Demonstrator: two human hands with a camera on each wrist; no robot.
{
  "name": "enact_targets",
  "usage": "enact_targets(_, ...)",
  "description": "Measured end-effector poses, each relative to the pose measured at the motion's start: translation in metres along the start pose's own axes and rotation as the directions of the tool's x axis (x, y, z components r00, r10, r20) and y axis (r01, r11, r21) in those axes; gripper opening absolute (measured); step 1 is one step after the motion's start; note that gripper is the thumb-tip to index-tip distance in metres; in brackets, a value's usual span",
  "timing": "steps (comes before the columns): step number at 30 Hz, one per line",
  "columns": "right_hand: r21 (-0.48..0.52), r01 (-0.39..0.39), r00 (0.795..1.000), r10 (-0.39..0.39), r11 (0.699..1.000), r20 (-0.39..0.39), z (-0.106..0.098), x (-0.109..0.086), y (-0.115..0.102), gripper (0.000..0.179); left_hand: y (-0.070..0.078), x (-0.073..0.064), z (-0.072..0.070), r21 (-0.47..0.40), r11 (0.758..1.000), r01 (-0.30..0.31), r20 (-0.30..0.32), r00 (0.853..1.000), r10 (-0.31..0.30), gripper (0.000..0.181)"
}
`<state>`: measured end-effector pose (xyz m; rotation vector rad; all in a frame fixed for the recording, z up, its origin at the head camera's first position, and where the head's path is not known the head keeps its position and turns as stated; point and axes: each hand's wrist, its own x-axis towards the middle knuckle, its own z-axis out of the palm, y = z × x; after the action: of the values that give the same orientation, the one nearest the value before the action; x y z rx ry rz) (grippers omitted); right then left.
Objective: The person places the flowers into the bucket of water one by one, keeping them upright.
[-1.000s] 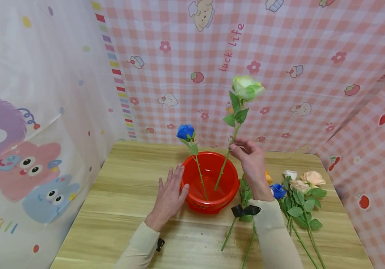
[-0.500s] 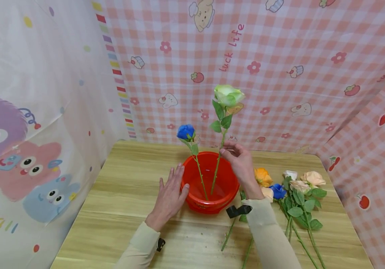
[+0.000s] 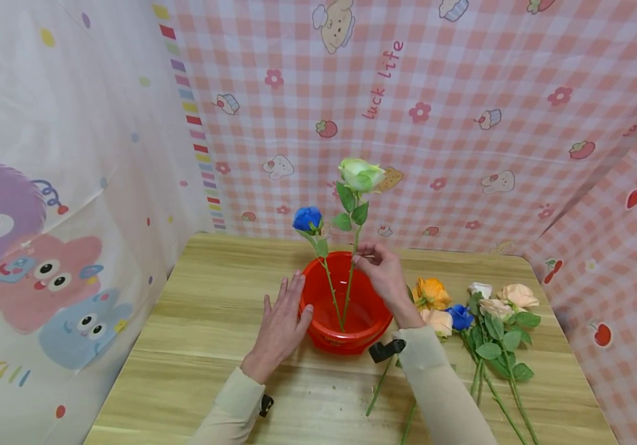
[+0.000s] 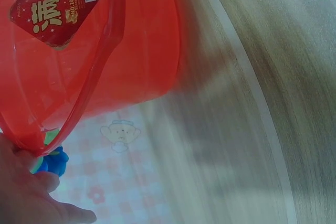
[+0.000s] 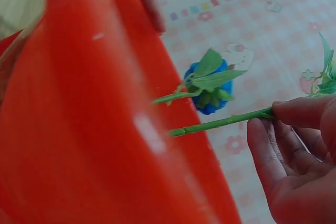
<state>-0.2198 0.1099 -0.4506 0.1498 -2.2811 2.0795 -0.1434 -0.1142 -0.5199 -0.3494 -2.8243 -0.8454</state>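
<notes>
Left hand [image 3: 277,326] spread; right hand [image 3: 388,279] pinches

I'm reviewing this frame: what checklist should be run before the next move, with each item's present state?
1. Right hand pinches the pale green rose: ok.
2. Its stem reaches into the red basin: ok.
3. Stem end resting on the basin's bottom: cannot tell.
4. Left hand touches the basin's rim: ok.
5. Blue rose has its stem in the basin: ok.
6. Right hand free to take the orange rose: not ok, occupied.
</notes>
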Motion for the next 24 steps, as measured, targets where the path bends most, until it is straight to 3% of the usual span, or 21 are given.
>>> enact_targets(12,-0.071,-0.057,0.996,0.062,0.996,0.071,0.006,0.003,0.016,0.024,-0.001,0.0,0.001,-0.005,1.0,-0.008,-0.007,1.0,0.008,0.065)
enact_targets(24,-0.123,-0.128,0.983,0.142,0.984,0.117,0.01,0.006,0.017,0.026,0.0,0.0,0.0,-0.007,1.0,-0.005,0.004,1.0,0.005,0.066)
